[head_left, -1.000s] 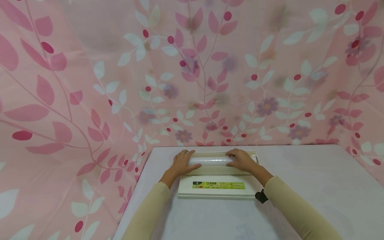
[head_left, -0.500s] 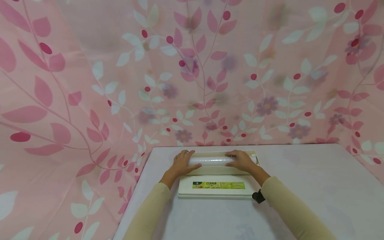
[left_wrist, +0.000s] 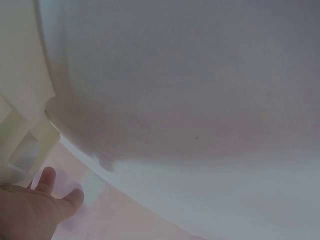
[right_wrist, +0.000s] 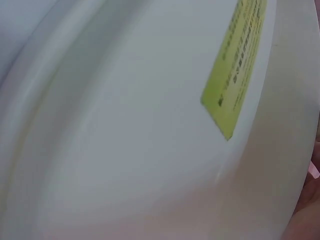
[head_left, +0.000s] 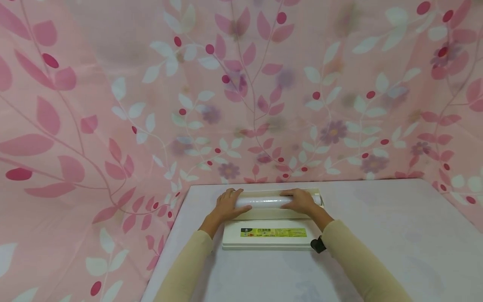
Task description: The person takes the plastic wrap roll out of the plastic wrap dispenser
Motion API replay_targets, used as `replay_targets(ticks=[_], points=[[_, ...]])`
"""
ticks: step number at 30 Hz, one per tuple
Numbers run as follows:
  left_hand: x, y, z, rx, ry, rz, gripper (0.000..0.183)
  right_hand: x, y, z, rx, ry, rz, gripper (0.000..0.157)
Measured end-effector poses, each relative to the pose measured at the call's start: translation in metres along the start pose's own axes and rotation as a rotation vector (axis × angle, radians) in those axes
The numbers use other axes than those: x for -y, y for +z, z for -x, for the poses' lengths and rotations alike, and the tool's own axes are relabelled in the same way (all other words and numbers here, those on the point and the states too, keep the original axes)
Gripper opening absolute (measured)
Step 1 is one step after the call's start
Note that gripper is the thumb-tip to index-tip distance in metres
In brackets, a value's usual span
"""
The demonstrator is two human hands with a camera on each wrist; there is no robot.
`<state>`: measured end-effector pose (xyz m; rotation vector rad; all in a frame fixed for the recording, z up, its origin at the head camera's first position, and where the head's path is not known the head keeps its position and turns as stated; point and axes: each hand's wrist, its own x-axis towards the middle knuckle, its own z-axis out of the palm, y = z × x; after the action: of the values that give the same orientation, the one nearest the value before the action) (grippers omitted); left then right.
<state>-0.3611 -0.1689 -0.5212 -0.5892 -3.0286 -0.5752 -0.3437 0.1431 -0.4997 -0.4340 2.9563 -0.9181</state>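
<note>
A roll of clear cling film (head_left: pixel 260 202) lies lengthwise in a cream dispenser box (head_left: pixel 260 214) on the table. My left hand (head_left: pixel 226 205) holds the roll's left end, thumb along the near side and fingers over the far side. Farther right, my right hand (head_left: pixel 299 201) grips the roll the same way, and the roll's right end shows past it. The box's white lid (head_left: pixel 230 239) lies folded open toward me, its green label (head_left: pixel 273 233) facing up. In the left wrist view, the left hand (left_wrist: pixel 30 212) is beside the box end (left_wrist: pixel 35 135).
A pale cloth covers the table (head_left: pixel 377 243). Behind it hangs a pink curtain (head_left: pixel 286 126) with leaves and flowers, which also runs down the left side. A small black object (head_left: pixel 318 244) sits at the right sleeve, overlapping the lid's right corner.
My right hand has shifted slightly left along the roll, so more of the roll's right end shows. The left hand keeps its place. The head view has turned a little.
</note>
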Motion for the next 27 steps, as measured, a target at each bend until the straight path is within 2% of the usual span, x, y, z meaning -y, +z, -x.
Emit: replay_targets(ticks=[7,14,19,22,27], points=[[-0.001,-0.0011,0.0003,0.002,-0.002,0.005,0.088,0.0012,0.0021,-0.0009,0.027,0.032,0.03,0.054],[-0.0003,0.0029,0.0006,-0.019,0.008,-0.008,0.086,0.002,0.0023,-0.0014,0.027,0.019,0.062,0.05],[0.0014,0.0051,0.0001,-0.007,-0.004,-0.005,0.086,0.0009,0.0057,-0.0036,0.062,0.063,0.075,0.05],[0.0028,0.0051,-0.0004,-0.011,-0.003,0.004,0.086,0.0008,0.0063,-0.0051,0.061,0.057,0.084,0.05],[0.0058,0.0022,-0.0019,0.023,0.034,0.033,0.086,0.0015,0.005,-0.0078,0.052,0.061,0.106,0.046]])
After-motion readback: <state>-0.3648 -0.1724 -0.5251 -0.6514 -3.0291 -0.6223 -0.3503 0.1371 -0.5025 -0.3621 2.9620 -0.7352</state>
